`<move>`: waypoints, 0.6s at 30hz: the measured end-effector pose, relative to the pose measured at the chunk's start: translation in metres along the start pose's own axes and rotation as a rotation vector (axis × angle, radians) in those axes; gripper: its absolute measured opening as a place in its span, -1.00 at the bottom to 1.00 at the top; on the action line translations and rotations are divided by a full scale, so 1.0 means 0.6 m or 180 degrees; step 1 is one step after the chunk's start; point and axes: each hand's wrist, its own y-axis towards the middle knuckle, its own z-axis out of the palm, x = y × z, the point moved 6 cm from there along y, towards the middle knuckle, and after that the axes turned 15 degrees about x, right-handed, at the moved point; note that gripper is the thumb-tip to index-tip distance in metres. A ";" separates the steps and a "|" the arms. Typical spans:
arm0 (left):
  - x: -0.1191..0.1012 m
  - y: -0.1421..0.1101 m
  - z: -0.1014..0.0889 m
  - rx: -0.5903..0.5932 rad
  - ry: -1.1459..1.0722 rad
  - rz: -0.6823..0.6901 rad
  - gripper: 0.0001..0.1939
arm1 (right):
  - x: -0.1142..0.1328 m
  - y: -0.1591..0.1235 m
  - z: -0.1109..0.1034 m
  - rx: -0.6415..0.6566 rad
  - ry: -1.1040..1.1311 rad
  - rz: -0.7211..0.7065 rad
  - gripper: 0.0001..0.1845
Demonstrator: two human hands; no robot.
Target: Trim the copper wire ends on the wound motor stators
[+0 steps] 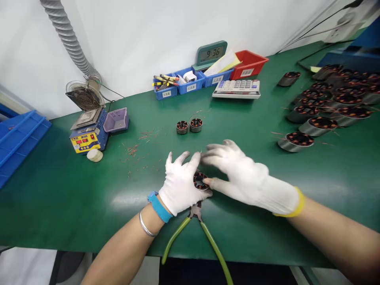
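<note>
One blue machine (88,136), its yellow panel's lettering partly blurred, stands at left. The clock (211,53) reads 9:36; blue trays (200,84) are labelled 工具盒. The right hand (237,174) has loosely spread fingers and a thumb at a wound metal ring (200,186), which the left hand (179,184) clasps in its thumb's crook. Between them, the ring looks silvery outside, with coppery windings and black parts around an open centre.

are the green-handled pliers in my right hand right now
No, the pliers lie on the bench, while the right hand is at the copper-wound ring.
</note>
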 end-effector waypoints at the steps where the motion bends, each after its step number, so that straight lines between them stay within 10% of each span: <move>1: 0.000 0.000 0.000 -0.0025 0.0008 0.0007 -0.03 | 0.013 0.004 0.009 0.0033 -0.0013 -0.0186 -0.85; 18: 0.000 -0.003 0.008 -0.0008 0.0010 -0.0001 -0.01 | 0.049 -0.009 0.019 -0.0132 -0.0505 -0.0635 -0.78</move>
